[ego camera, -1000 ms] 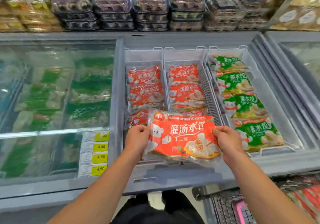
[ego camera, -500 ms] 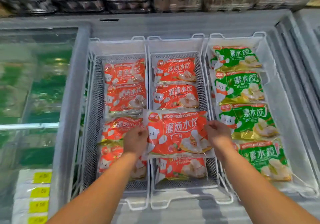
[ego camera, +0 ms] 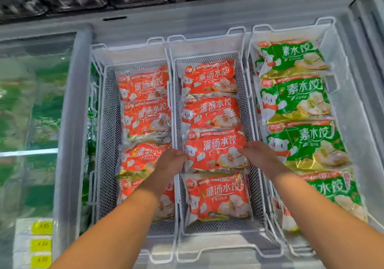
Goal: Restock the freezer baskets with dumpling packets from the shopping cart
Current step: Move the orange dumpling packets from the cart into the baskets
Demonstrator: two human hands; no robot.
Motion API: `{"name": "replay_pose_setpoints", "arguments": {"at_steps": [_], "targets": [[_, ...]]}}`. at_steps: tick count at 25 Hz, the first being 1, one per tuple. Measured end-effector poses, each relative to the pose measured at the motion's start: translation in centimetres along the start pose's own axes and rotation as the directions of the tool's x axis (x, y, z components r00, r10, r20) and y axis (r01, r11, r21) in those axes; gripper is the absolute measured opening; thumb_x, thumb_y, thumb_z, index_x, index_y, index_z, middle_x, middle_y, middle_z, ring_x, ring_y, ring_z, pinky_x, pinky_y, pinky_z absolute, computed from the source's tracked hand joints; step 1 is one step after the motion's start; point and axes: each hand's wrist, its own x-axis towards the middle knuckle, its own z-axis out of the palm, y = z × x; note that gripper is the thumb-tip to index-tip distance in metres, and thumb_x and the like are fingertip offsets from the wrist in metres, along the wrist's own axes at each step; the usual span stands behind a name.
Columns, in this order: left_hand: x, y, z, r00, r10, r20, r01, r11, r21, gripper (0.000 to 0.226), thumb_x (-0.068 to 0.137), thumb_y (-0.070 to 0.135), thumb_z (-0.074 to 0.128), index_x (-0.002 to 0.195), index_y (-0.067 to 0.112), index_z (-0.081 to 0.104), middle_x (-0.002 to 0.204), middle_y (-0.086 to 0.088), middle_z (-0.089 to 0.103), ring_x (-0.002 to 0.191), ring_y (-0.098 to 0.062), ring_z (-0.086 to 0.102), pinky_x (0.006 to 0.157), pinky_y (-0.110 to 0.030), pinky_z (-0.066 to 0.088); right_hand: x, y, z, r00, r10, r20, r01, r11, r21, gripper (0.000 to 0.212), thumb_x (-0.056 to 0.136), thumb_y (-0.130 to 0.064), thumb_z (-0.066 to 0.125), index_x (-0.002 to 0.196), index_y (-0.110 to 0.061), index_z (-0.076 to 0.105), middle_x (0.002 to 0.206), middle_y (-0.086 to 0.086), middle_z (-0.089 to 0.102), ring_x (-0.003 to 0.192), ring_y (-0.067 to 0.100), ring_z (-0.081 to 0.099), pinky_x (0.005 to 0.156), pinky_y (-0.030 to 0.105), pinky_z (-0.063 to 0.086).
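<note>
The left hand [ego camera: 173, 161] and right hand [ego camera: 259, 154] hold a red dumpling packet [ego camera: 216, 150] low in the middle basket [ego camera: 207, 46], so letting go and reaching to the cart looks next.

I've brought the red dumpling packet [ego camera: 216, 150] from above the freezer's front edge down into the middle basket [ego camera: 252, 123], third in the row; my left hand [ego camera: 171, 160] and right hand [ego camera: 259, 154] seem still pinching its ends.
</note>
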Motion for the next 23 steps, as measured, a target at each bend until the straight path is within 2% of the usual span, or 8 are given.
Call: {"name": "replay_pose_setpoints", "arguments": {"at_steps": [2, 5, 8, 10, 14, 17, 19, 23], "targets": [[-0.7, 0.5, -0.4, 0.999, 0.032, 0.008, -0.032, 0.999, -0.027, 0.013, 0.087, 0.019, 0.059, 0.077, 0.012, 0.058, 0.076, -0.012, 0.054, 0.074, -0.02, 0.053, 0.071, -0.033, 0.039, -0.6, 0.1, 0.0, 1.0, -0.024, 0.007, 0.024, 0.999, 0.048, 0.026, 0.09, -0.022, 0.057, 0.097, 0.001, 0.066, 0.102, 0.017, 0.069, 0.097, 0.03, 0.063, 0.068, 0.03, 0.043], [-2.4, 0.8, -1.3, 0.995, 0.101, 0.01, -0.101, 0.995, -0.016, 0.017, 0.089, 0.02, 0.059, 0.081, 0.006, 0.064, 0.082, -0.011, 0.061, 0.078, -0.023, 0.059, 0.075, -0.035, 0.047, -2.6, -0.7, 0.2, 0.998, -0.057, -0.014, 0.058, 0.997, 0.056, 0.029, 0.091, -0.024, 0.057, 0.109, -0.003, 0.065, 0.113, 0.014, 0.065, 0.107, 0.032, 0.059, 0.091, 0.043, 0.046], [-4.6, 0.7, -2.0, 0.987, 0.157, 0.037, -0.158, 0.987, 0.019, 0.022, 0.09, 0.028, 0.06, 0.103, 0.013, 0.071, 0.109, -0.005, 0.069, 0.104, -0.026, 0.064, 0.097, -0.045, 0.05, -4.9, -1.4, 0.6, 0.997, -0.064, -0.045, 0.065, 0.998, 0.012, 0.028, 0.091, -0.03, 0.057, 0.112, -0.012, 0.066, 0.113, 0.006, 0.063, 0.108, 0.029, 0.058, 0.095, 0.043, 0.048], [-6.7, 0.7, -2.4, 0.976, 0.209, 0.053, -0.214, 0.97, 0.114, 0.027, 0.092, 0.031, 0.06, 0.113, 0.018, 0.069, 0.122, -0.003, 0.066, 0.113, -0.026, 0.061, 0.102, -0.046, 0.047, -7.1, -1.5, 1.1, 0.991, -0.105, -0.087, 0.106, 0.994, -0.002, 0.027, 0.09, -0.03, 0.058, 0.11, -0.014, 0.067, 0.114, 0.007, 0.066, 0.105, 0.028, 0.059, 0.093, 0.041, 0.05], [-11.1, -1.3, -3.4, 0.927, 0.362, 0.096, -0.373, 0.916, 0.149, 0.015, 0.093, 0.025, 0.057, 0.101, 0.02, 0.069, 0.109, -0.001, 0.067, 0.102, -0.022, 0.062, 0.088, -0.032, 0.051, -14.3, -0.2, 3.5, 0.967, -0.159, -0.2, 0.172, 0.984, 0.048, 0.033, 0.093, -0.033, 0.059, 0.119, -0.014, 0.062, 0.114, 0.004, 0.062, 0.107, 0.024, 0.058, 0.085, 0.03, 0.043], [-14.0, -4.0, -4.2, 0.878, 0.459, 0.14, -0.479, 0.852, 0.213, 0.028, 0.092, 0.031, 0.061, 0.117, 0.019, 0.067, 0.116, 0.001, 0.067, 0.103, -0.016, 0.062, 0.086, -0.028, 0.049, -19.6, 1.9, 5.9, 0.94, -0.178, -0.291, 0.217, 0.97, 0.107, 0.028, 0.091, -0.026, 0.063, 0.115, -0.013, 0.065, 0.11, 0.002, 0.066, 0.105, 0.02, 0.061, 0.088, 0.029, 0.045], [-15.8, -5.9, -4.6, 0.837, 0.521, 0.17, -0.547, 0.808, 0.219, 0.036, 0.093, 0.033, 0.061, 0.124, 0.015, 0.065, 0.122, 0.001, 0.066, 0.108, -0.014, 0.06, 0.089, -0.025, 0.045, -23.2, 3.8, 7.7, 0.912, -0.194, -0.361, 0.241, 0.966, 0.089, 0.021, 0.088, -0.023, 0.066, 0.107, -0.014, 0.069, 0.104, 0.001, 0.069, 0.101, 0.018, 0.063, 0.082, 0.027, 0.043], [-18.9, -8.5, -3.4, 0.787, 0.577, 0.221, -0.616, 0.759, 0.21, 0.031, 0.09, 0.032, 0.064, 0.116, 0.017, 0.068, 0.109, 0.002, 0.07, 0.092, -0.01, 0.061, 0.076, -0.021, 0.043, -29.3, 8.7, 10.6, 0.899, -0.126, -0.419, 0.201, 0.97, 0.14, 0.02, 0.087, -0.028, 0.067, 0.105, -0.017, 0.067, 0.1, -0.003, 0.065, 0.099, 0.018, 0.061, 0.082, 0.027, 0.04]]}}
